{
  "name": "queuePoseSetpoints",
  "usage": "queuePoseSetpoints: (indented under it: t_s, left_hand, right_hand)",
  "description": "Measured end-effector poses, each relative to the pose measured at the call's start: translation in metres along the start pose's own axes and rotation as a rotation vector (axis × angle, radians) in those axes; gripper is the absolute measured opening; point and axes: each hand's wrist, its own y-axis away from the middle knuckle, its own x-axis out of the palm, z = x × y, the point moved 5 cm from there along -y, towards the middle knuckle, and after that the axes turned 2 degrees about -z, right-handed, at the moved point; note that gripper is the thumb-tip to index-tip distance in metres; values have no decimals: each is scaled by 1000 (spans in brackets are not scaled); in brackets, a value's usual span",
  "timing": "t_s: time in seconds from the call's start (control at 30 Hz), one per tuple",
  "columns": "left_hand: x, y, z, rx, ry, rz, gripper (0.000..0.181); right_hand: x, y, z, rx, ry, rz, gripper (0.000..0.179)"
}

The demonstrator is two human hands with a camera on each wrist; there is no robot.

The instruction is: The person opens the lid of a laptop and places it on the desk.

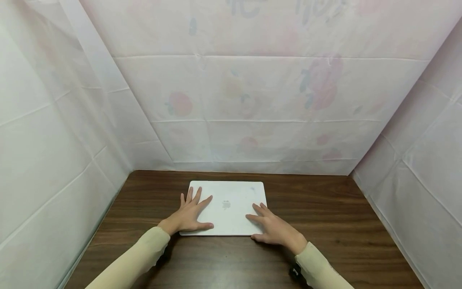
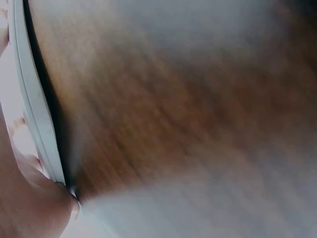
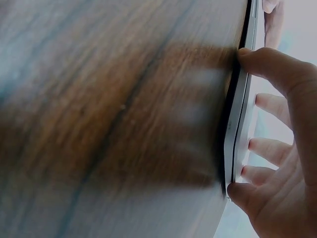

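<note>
A closed white laptop [image 1: 231,218] with a grey apple logo lies flat on the dark wooden table, its lid facing up. My left hand [image 1: 189,215] rests on its left side, fingers spread wide and pointing away, thumb stretched inward across the lid. On the right side, my right hand [image 1: 272,228] touches the lid with its extended fingertips. Its thumb [image 3: 272,69] is at the laptop's front edge in the right wrist view, and the little finger is at the corner. The left wrist view shows the laptop's thin side [image 2: 34,94], with part of the left hand beside it.
Brown wood-grain table [image 1: 343,224] surrounds the laptop. White cloth with faded fruit prints [image 1: 252,88] hangs behind the table, and plain white cloth [image 1: 47,160] stands along both sides. A small black device [image 1: 296,272] is at the right wrist.
</note>
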Motion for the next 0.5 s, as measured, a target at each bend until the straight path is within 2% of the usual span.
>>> queuePoseSetpoints:
  t_s: [0.5]
  left_hand:
    - [6,-2,-5,-4,-11,9,102]
  right_hand:
    - [-1,9,-4,-8,21,-35,60]
